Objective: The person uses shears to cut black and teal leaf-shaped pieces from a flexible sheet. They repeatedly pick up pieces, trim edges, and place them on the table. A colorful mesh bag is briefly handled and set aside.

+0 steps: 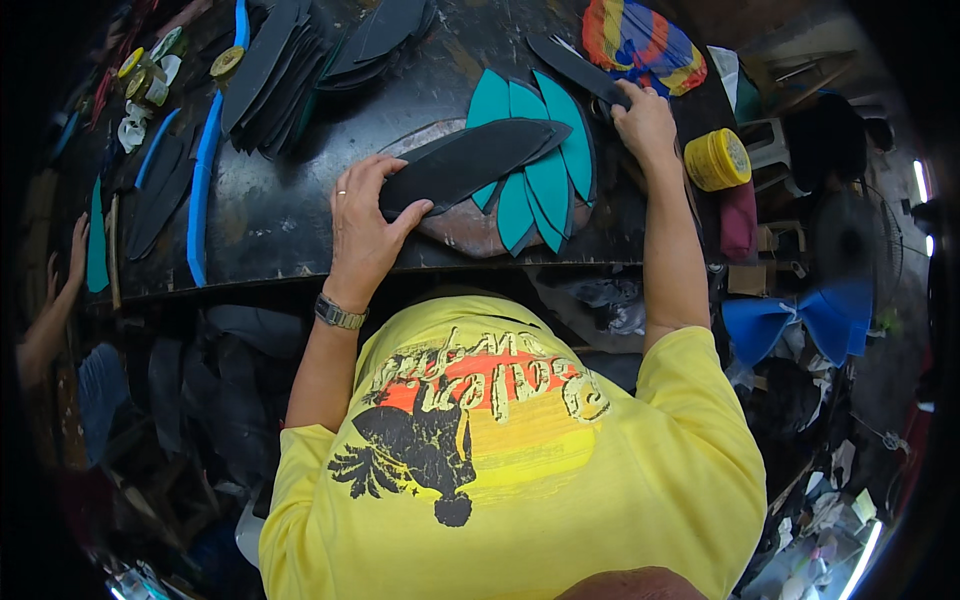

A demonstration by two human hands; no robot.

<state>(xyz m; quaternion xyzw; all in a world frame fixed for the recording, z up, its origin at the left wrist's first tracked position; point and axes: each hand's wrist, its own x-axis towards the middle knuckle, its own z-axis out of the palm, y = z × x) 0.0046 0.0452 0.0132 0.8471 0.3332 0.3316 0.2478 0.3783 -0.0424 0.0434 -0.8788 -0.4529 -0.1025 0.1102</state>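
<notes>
Black sole [470, 160] under left fingers [385, 180]

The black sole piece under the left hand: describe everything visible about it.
The black sole piece is a long, flat, matte cut-out, like foam or rubber sheet, tapering to a point at its far-right end. It lies slantwise across a fan of teal sole pieces on the dark worktable. The left hand pins its near end, thumb on top. The right hand does not touch it.
</notes>
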